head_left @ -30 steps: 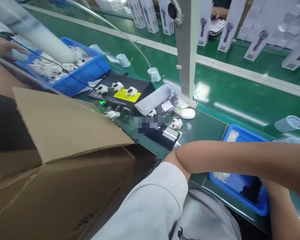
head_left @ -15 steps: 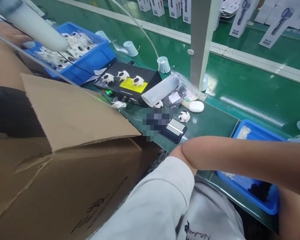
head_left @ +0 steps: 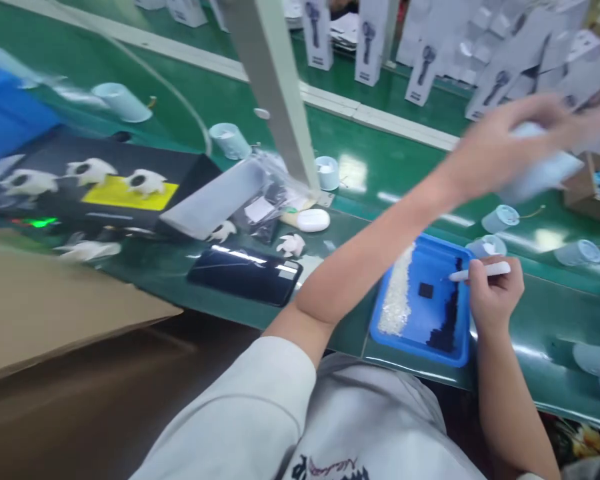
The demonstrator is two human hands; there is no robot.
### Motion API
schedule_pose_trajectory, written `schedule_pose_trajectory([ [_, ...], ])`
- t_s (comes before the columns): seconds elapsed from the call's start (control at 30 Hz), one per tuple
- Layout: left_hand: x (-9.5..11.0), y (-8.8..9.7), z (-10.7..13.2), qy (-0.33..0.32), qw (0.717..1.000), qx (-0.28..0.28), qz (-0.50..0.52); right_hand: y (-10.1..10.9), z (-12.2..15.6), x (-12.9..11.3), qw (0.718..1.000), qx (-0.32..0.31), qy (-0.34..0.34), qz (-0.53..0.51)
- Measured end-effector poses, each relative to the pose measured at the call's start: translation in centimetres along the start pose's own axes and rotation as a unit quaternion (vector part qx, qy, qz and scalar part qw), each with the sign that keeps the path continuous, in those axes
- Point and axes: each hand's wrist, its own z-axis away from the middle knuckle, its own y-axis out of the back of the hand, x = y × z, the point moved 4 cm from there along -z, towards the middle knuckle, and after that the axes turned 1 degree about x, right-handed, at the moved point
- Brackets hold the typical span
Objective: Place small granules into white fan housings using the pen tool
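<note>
My left hand (head_left: pixel 500 143), smeared by motion, stretches over the green bench at the upper right. Its fingers are around a light blue cup-shaped part (head_left: pixel 543 177), also blurred. My right hand (head_left: pixel 497 293) grips a white pen-like tool (head_left: pixel 495 269), whose thin tip points left over a blue tray (head_left: pixel 415 347). Small whitish pieces (head_left: pixel 395 307) lie along the tray's left side, and dark pieces (head_left: pixel 447 327) along its right. Between them sits a small black square (head_left: pixel 426 291).
More light blue cups (head_left: pixel 500 218) stand on the bench. A phone (head_left: pixel 245 275), a white fan wheel (head_left: pixel 291 245) and a black box (head_left: pixel 190 173) lie to the left. A grey post (head_left: pixel 275 87) rises behind. An open cardboard box (head_left: pixel 55 307) is at lower left.
The view has swung right, bringing both hands and the whole blue tray into sight. The left forearm now reaches up and away across the bench.
</note>
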Motion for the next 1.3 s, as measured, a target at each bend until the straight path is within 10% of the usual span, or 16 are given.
schedule_pose_trajectory([
  [0.1, -3.1, 1.1, -3.7, 0.048, 0.989, -0.021, 0.14, 0.5, -0.2, -0.9, 1.0, 0.009, 0.021, 0.007],
  [0.27, -6.7, 3.2, -5.7, 0.101, 0.99, -0.011, 0.094, -0.4, 0.0, -1.1, 0.998, -0.052, -0.025, 0.04],
  [0.57, -5.4, 4.9, -4.9, 0.065, 0.992, 0.079, -0.075, -1.0, 0.1, -1.0, 0.995, -0.093, -0.038, 0.024],
  [0.83, -5.4, 3.5, -4.4, 0.097, 0.958, 0.036, 0.269, -1.1, 0.1, -1.0, 0.996, -0.078, 0.043, -0.008],
  [1.3, -5.6, 2.4, -4.3, 0.079, 0.973, -0.01, 0.218, -1.0, 0.3, -0.7, 0.997, -0.077, 0.024, -0.005],
])
